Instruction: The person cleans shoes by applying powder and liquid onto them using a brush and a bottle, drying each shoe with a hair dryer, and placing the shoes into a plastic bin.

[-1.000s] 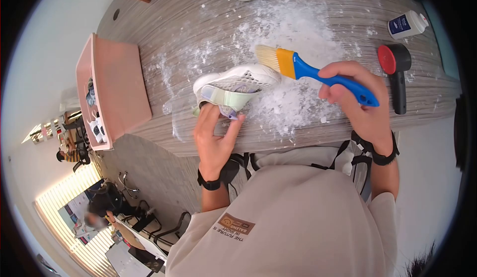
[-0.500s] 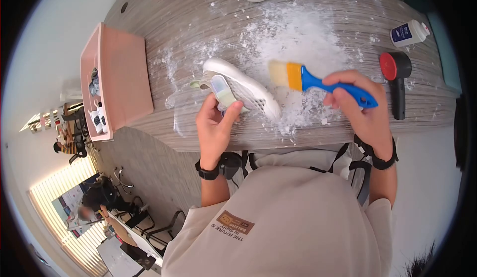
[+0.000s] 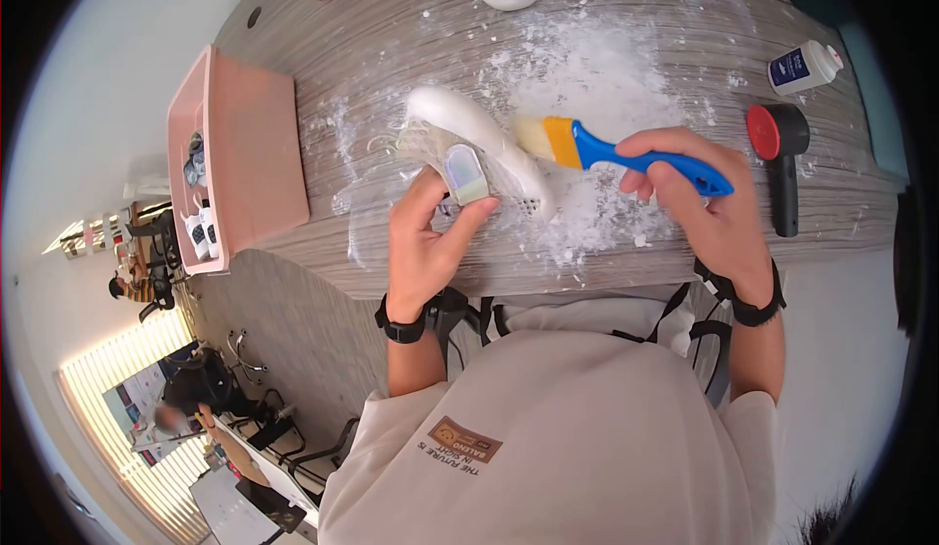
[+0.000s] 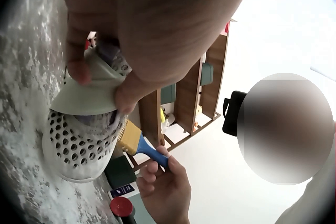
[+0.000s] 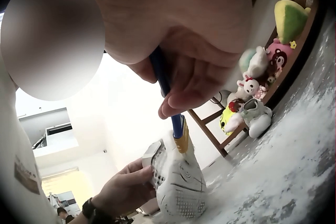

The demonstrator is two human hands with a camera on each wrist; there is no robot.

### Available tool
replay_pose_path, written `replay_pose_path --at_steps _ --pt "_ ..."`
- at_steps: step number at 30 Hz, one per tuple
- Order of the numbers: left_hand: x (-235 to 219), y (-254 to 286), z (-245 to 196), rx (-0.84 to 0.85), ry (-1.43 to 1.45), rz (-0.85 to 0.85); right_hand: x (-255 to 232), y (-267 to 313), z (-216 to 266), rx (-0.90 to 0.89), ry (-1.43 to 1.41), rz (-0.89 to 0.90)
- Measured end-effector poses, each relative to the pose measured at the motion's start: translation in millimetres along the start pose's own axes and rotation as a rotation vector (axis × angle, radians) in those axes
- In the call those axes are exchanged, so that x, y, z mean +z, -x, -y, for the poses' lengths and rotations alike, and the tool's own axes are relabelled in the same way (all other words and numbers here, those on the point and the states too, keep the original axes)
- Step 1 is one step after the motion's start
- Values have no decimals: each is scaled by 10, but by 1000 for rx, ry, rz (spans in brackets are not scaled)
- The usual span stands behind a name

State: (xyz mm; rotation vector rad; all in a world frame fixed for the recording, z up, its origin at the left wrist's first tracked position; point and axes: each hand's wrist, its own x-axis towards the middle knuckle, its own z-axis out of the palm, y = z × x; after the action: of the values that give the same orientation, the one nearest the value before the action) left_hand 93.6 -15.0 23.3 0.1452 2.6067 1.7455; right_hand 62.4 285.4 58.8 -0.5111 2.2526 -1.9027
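The white perforated shoe with a thick moulded sole (image 3: 476,126) is tipping further over than half a second ago, its sole turning towards the right, and the flat paintbrush with blue handle, yellow band and cream bristles (image 3: 608,154) is moving in from the right until its bristles are meeting the sole's side. That is probably bringing the work to brushing the sole. The left hand (image 3: 427,247) is pinching the shoe's pale-green strap (image 3: 467,175) between thumb and fingers; the right hand (image 3: 714,198) is curling around the brush handle. The shoe is leaning left of the main patch of loose white powder (image 3: 616,85) on the grey wood-grain table (image 3: 831,193), its toe pointing to the near right; whether it is touching the tabletop is unclear. Rows of dark round holes are covering the toe, and patterned tread is showing underneath.
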Motion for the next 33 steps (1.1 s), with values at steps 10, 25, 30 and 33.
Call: replay_pose_path --at_steps 10,25,30,33 --pt "-41 -126 -162 199 -257 35 -49 -115 156 -248 76 27" --pt "-41 -139 -64 110 -206 -44 -29 -93 70 -253 111 15" --pt "-26 -153 -24 153 -206 -37 58 -179 238 -250 63 -2" --pt "-3 -148 -29 106 -166 -79 132 -199 219 -265 125 47"
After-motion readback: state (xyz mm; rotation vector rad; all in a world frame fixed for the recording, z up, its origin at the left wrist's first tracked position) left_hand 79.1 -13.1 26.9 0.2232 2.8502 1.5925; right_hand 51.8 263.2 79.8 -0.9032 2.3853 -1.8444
